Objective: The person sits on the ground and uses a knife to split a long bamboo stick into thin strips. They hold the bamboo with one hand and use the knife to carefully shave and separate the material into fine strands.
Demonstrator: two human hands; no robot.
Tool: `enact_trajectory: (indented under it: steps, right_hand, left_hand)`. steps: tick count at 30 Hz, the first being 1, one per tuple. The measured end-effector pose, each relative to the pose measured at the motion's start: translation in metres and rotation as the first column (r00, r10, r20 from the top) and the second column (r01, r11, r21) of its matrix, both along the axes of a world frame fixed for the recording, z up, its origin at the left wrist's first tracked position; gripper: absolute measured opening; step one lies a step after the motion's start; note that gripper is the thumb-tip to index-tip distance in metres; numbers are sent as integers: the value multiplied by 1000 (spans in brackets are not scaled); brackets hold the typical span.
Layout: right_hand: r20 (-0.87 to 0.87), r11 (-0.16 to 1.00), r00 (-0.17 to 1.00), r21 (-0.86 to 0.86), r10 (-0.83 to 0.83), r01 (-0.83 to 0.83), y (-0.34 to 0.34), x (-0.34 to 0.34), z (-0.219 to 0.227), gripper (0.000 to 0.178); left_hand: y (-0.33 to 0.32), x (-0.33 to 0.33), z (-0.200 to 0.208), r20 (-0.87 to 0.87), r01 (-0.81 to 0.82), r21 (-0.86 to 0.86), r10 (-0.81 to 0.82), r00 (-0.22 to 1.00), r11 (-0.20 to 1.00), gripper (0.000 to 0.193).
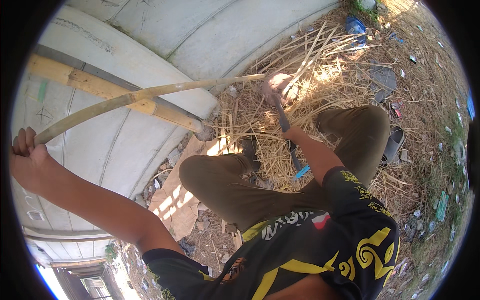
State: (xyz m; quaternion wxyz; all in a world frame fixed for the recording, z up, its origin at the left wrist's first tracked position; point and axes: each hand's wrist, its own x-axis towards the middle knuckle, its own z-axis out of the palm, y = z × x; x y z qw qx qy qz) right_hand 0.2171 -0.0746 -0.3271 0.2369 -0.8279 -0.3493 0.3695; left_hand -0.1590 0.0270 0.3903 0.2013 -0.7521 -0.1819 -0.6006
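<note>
My left hand, far out at the left, is closed round one end of a long, slightly bent bamboo pole. The pole's other end lies at a round, pale brown block, perhaps a wood stump, on the ground ahead of me. My right hand grips a large knife, its dark blade pointing to the block. The blade's tip is close to the block; whether it touches the pole cannot be told. Part of the handle seems to stick out below my hand.
Split bamboo strips and shavings cover the ground round the block. A grey wall stands at the left, with a thick bamboo beam along it. Flattened cardboard lies by my knee; a sandal shows at right.
</note>
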Motion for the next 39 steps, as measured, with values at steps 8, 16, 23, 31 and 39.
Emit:
enact_trajectory:
  steps: [8,16,23,31,39]
  right_hand:
    - [-38,926,982,-326,186,-188,-30,58,-62,31]
    - [-103,660,871,-612,480,-436,-42,-32,5,41]
    - [18,805,947,-532,320,-262,-51,-36,-51,36]
    - [-273,781,928,-509,254,-363,-29,48,35,24]
    - [330,927,898,-330,291,-180,-38,105,206,26]
  left_hand:
    - [-59,-59,-132,796,868,-81,-492,352,489,47]
    - [-148,-183,-278,923,813,123,-367,117,569,49]
    - [-166,-181,-317,903,803,299,-425,-63,516,41]
    - [-144,-152,-306,859,919,202,-512,-1,337,38]
    - [-106,-9,-210,854,804,-92,-368,367,588,63]
